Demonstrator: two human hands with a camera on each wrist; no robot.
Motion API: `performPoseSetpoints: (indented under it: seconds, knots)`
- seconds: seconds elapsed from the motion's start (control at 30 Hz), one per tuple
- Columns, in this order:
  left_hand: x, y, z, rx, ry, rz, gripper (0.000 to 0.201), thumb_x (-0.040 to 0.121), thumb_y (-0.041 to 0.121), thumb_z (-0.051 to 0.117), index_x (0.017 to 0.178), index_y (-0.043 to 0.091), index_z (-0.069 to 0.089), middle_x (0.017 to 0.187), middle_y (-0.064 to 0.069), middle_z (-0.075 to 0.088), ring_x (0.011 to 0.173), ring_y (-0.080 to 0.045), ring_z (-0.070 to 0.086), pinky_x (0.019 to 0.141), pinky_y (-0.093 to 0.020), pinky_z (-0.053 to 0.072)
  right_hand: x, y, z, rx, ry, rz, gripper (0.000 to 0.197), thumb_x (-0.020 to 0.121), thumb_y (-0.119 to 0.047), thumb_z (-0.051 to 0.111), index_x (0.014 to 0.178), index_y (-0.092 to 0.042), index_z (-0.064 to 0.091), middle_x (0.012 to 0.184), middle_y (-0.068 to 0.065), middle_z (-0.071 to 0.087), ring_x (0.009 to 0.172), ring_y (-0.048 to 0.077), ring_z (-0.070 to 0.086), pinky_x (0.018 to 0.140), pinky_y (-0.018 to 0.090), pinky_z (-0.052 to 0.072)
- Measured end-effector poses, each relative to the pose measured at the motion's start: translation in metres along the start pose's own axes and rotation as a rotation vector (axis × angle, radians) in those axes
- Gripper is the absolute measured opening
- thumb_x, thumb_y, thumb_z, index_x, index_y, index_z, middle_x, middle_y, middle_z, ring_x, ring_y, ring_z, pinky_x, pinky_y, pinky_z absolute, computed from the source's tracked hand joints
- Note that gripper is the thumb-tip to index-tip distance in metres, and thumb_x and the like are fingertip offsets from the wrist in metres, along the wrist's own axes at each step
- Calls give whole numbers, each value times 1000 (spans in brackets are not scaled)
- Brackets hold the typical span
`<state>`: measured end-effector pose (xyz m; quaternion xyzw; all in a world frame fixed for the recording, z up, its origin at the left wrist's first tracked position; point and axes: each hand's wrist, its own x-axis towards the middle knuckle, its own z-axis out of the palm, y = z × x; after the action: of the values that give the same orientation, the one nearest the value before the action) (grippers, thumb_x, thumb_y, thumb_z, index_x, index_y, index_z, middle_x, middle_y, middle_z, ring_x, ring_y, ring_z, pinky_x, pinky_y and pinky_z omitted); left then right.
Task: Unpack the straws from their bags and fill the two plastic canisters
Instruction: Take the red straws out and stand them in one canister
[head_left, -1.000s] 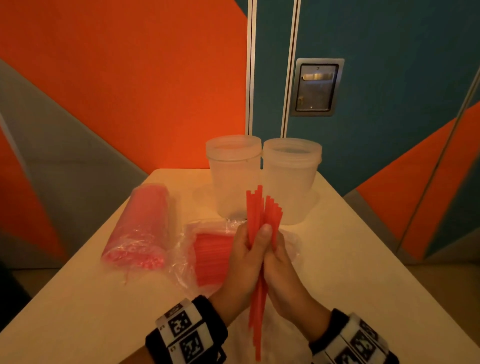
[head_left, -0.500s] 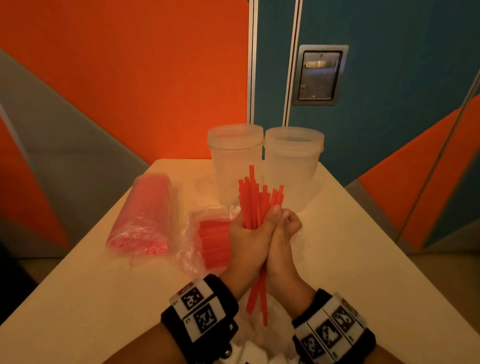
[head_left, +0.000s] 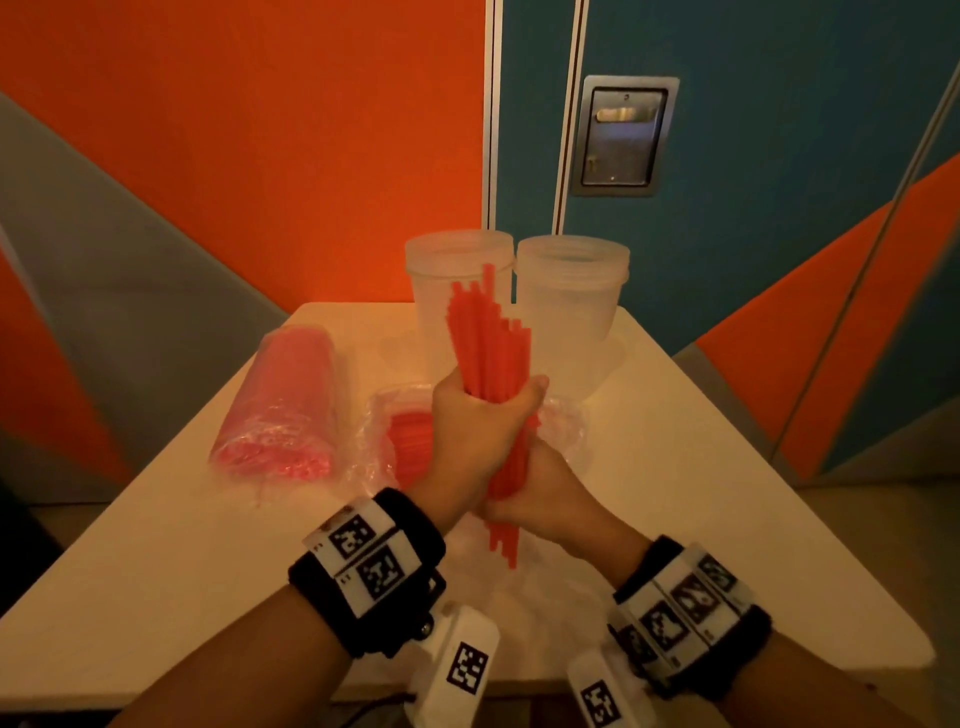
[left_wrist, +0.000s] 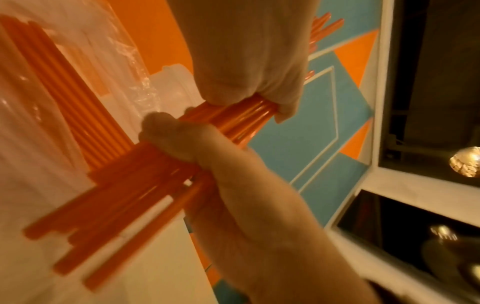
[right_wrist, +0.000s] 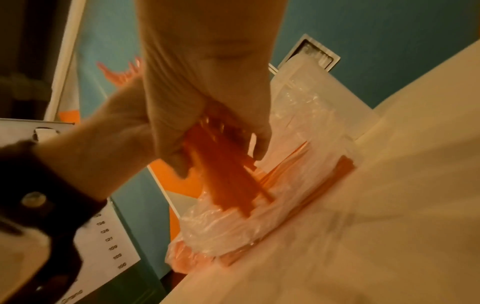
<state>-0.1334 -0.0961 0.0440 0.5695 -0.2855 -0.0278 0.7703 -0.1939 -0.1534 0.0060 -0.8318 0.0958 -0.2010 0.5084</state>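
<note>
A bundle of red straws (head_left: 491, 343) stands upright over the table, in front of two clear plastic canisters (head_left: 457, 280) (head_left: 571, 291) that stand open and side by side at the far edge. My left hand (head_left: 480, 428) grips the bundle round its middle. My right hand (head_left: 537, 496) grips it just below, and the straws' lower ends stick out beneath. In the left wrist view both fists hold the straws (left_wrist: 241, 119). An opened clear bag (head_left: 397, 441) with more red straws lies under my hands. A sealed bag of pink straws (head_left: 283, 400) lies to the left.
The white table (head_left: 727, 493) is small, with its edges close on the left, right and front. A painted orange, grey and teal wall with a metal door plate (head_left: 623, 135) stands right behind the canisters. Crumpled bag plastic (right_wrist: 233, 222) lies below the straw ends.
The bundle now sticks out further above my left hand. My right hand has slid down the straws and sits below the left. The straw tips now reach the left canister's rim in the picture.
</note>
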Motion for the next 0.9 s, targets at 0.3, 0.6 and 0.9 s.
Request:
performPoseSetpoints:
  seconds: [0.3, 0.6, 0.9]
  knots:
    - [-20, -21, -3, 155, -149, -38, 64, 60, 6, 81, 104, 38, 45, 96, 14, 64, 88, -6, 66, 77, -26, 56, -2, 2, 27, 548, 308, 166, 27, 92, -3, 39, 95, -9, 65, 85, 5, 67, 69, 6, 67, 63, 15, 54]
    - [-21, -45, -12, 99, -66, -171, 38, 65, 6, 82, 87, 28, 60, 76, 11, 66, 69, -1, 64, 58, -13, 49, -5, 30, 26, 56, -6, 273, 23, 84, 8, 56, 104, 0, 60, 77, 7, 62, 71, 20, 63, 61, 24, 49]
    - [-6, -39, -11, 147, 15, -137, 24, 73, -1, 70, 64, 18, 57, 55, 7, 58, 44, 2, 54, 44, -11, 41, 11, 16, -5, 306, -220, 108, 85, 52, 10, 69, 125, -18, 36, 107, 3, 58, 95, 9, 60, 71, 23, 53]
